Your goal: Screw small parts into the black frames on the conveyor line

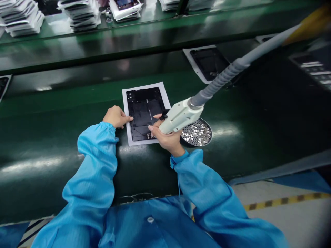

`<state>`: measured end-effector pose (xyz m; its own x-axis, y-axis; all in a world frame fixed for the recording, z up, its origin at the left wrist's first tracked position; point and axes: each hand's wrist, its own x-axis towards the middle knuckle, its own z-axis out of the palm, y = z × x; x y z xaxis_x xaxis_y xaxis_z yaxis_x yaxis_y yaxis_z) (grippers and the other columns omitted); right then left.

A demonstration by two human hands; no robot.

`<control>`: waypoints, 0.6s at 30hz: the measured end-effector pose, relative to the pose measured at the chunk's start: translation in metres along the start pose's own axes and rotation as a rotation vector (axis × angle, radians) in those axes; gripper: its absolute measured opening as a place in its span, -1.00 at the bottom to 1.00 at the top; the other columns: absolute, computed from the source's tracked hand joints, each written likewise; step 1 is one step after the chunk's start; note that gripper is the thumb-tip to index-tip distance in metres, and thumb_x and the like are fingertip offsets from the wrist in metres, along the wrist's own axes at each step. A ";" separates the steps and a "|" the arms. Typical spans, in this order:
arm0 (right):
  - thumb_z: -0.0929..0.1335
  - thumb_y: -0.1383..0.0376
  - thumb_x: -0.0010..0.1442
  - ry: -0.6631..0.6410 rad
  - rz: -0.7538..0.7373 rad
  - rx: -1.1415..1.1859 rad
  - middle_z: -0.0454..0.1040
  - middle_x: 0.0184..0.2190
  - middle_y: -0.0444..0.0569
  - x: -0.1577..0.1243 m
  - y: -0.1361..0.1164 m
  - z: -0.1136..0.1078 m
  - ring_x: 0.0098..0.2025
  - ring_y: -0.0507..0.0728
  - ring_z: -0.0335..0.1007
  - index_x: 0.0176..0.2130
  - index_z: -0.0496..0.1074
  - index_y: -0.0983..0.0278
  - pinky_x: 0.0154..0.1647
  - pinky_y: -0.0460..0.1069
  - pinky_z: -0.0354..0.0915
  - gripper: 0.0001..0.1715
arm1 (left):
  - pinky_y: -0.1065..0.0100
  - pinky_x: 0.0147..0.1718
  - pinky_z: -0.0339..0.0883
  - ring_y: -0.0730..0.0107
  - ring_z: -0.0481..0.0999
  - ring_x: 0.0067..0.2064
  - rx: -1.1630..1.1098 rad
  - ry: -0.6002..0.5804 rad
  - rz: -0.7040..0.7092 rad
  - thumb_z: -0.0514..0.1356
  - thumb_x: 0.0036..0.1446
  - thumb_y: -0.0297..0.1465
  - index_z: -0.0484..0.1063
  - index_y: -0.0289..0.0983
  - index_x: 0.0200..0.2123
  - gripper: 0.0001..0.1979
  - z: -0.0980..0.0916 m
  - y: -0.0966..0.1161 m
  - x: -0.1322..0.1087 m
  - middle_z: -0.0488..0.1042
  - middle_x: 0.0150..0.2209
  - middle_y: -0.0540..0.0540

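Note:
A black tablet housing (141, 113) lies on a white sheet (165, 93) on the green work surface. My left hand (117, 116) is at its left edge, fingers curled and one digit pressed on the rim. In my right hand (168, 139) is a white hand-held tool (181, 115) with a grey ribbed hose running up to the right. The tool's dark front end is over the housing's right side; its tip is hidden among my fingers. Beside that hand, partly behind the tool, stands a round dish (198, 133) of small shiny metal pieces.
Another black housing on white paper (210, 63) lies at the back right, and part of one (3, 86) shows at the left edge. Stacks of sheet-wrapped panels (79, 15) stand on the raised shelf (144, 29) behind. The hose (232, 70) crosses the upper right.

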<state>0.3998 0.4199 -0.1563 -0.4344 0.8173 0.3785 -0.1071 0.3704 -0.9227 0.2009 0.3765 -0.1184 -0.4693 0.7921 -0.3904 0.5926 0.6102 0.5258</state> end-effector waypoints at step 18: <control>0.43 0.30 0.02 0.116 -0.073 -0.040 0.34 -0.71 -0.17 0.008 -0.014 -0.005 -0.50 0.09 0.42 -0.62 0.30 0.24 -0.31 0.03 0.45 -0.71 | 0.55 -0.58 0.31 0.47 0.49 -0.55 -0.163 0.089 -0.022 0.20 0.02 -0.47 0.32 -0.29 -0.61 -0.81 0.012 -0.022 0.006 0.44 -0.64 0.02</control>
<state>0.4017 0.4236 -0.1397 -0.3198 0.8325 0.4525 -0.0978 0.4460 -0.8897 0.1929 0.3676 -0.1417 -0.5413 0.7695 -0.3390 0.4711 0.6114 0.6358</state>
